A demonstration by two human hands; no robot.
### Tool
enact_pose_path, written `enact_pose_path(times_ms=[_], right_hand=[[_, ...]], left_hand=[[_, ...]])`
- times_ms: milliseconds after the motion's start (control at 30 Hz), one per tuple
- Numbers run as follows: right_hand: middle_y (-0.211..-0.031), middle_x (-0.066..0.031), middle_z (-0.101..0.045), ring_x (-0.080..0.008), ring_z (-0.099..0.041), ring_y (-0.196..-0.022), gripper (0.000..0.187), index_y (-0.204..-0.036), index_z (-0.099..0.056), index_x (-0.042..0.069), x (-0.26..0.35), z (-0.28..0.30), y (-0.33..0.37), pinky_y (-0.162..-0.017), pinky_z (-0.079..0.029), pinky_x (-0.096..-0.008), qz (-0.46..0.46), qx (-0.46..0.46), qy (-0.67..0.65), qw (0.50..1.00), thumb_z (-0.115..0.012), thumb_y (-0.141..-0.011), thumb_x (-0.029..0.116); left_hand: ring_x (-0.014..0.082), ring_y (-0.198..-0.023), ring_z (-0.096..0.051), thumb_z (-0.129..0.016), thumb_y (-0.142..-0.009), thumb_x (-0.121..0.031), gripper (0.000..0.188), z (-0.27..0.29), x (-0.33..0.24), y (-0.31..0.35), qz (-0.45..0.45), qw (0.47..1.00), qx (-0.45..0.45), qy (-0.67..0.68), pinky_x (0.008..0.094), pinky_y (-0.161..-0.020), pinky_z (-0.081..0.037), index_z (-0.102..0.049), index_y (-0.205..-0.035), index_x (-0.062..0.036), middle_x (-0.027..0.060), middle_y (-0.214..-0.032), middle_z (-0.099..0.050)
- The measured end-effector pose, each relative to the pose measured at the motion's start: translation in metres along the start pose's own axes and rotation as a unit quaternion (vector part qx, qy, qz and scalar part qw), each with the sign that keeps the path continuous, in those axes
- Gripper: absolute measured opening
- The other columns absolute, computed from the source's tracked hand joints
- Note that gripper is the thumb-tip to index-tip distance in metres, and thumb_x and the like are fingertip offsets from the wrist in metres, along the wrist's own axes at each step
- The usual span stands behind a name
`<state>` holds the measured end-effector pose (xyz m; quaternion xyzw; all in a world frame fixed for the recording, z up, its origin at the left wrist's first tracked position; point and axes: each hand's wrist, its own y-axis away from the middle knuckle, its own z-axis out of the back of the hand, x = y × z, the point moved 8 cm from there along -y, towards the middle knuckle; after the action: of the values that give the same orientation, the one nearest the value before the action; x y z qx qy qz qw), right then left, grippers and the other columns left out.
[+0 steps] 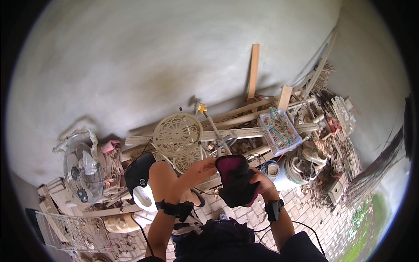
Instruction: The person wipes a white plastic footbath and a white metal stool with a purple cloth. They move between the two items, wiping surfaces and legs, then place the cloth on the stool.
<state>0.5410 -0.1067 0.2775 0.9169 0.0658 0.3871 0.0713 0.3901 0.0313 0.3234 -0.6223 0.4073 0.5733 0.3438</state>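
Note:
A soft black-and-maroon padded cloth item (238, 185), whose exact kind I cannot make out, is held up in front of my body. My right hand (263, 182) grips its right edge, thumb on the near face and fingers partly hidden behind it. At the upper left edge, my left hand (201, 169) closes on the cloth with its fingertips, which are partly covered. Dark bands with small devices circle both wrists. Left of my left arm rests a black-and-white rounded object (142, 183), beside a bent bare knee (161, 177).
Beyond my hands stand cream openwork round metal pieces (178, 134) and a clear plastic crate (280, 131) of cords, among wooden beams. A fan (83, 172) and a wire rack (65, 229) are at left. White buckets (288, 172) and a bundle of twigs (377, 163) are at right.

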Motion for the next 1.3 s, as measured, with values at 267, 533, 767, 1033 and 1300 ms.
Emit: enact_pose_path(times_ms=[267, 533, 767, 1033, 1300], right_hand=[[-0.122, -0.0117, -0.066, -0.0267, -0.065, -0.110, 0.058, -0.136, -0.053, 0.001, -0.028, 0.035, 0.044, -0.102, -0.049, -0.0386, 0.055, -0.137, -0.061, 0.987, -0.060, -0.080, 0.014], [-0.112, -0.0093, -0.069, -0.0241, -0.068, -0.099, 0.041, -0.126, -0.058, 0.005, -0.051, 0.044, 0.046, -0.092, -0.054, -0.0394, 0.091, -0.234, -0.230, 0.940, -0.055, -0.094, 0.030], [-0.134, -0.0113, -0.056, -0.0233, -0.061, -0.117, 0.062, -0.149, -0.038, 0.009, -0.029, 0.008, 0.016, -0.099, -0.050, -0.0378, 0.134, -0.154, -0.184, 0.962, -0.061, -0.094, 0.027], [-0.121, -0.0074, -0.060, -0.0130, -0.063, -0.096, 0.064, -0.144, -0.043, 0.004, -0.030, 0.006, -0.025, -0.070, -0.052, -0.0257, 0.122, -0.222, 0.066, 0.965, -0.072, -0.087, 0.003], [-0.119, -0.0101, -0.059, -0.0200, -0.062, -0.103, 0.032, -0.114, -0.066, 0.004, -0.012, 0.027, -0.025, -0.083, -0.051, -0.0305, 0.239, -0.341, 0.316, 0.852, -0.077, -0.084, 0.009]], left_hand=[[0.0218, -0.086, -0.066, -0.067, -0.091, -0.012, 0.024, -0.049, 0.007, -0.007, -0.031, 0.983, -0.095, -0.156, 0.0332, -0.077, -0.052, -0.062, -0.112, -0.0018, 0.0080, -0.095, -0.066], [0.0373, -0.111, -0.058, -0.072, -0.083, -0.018, 0.034, -0.127, -0.020, 0.004, -0.205, 0.878, -0.085, -0.424, 0.0482, -0.096, -0.047, -0.064, -0.113, -0.0045, 0.0131, -0.120, -0.059], [0.0361, -0.115, -0.059, -0.072, -0.086, -0.014, 0.047, -0.077, 0.019, 0.000, -0.111, 0.931, -0.105, -0.332, 0.0422, -0.098, -0.048, -0.054, -0.127, 0.0011, 0.0186, -0.128, -0.056], [0.0324, -0.100, -0.065, -0.074, -0.084, -0.014, 0.040, 0.011, 0.014, 0.005, -0.038, 0.943, -0.134, -0.302, 0.0377, -0.086, -0.052, -0.062, -0.119, 0.0002, 0.0165, -0.112, -0.065], [0.0138, -0.088, -0.062, -0.074, -0.085, -0.014, 0.029, 0.030, 0.037, -0.011, 0.066, 0.976, -0.141, -0.154, 0.0284, -0.076, -0.048, -0.066, -0.110, -0.0008, 0.0051, -0.096, -0.069]])
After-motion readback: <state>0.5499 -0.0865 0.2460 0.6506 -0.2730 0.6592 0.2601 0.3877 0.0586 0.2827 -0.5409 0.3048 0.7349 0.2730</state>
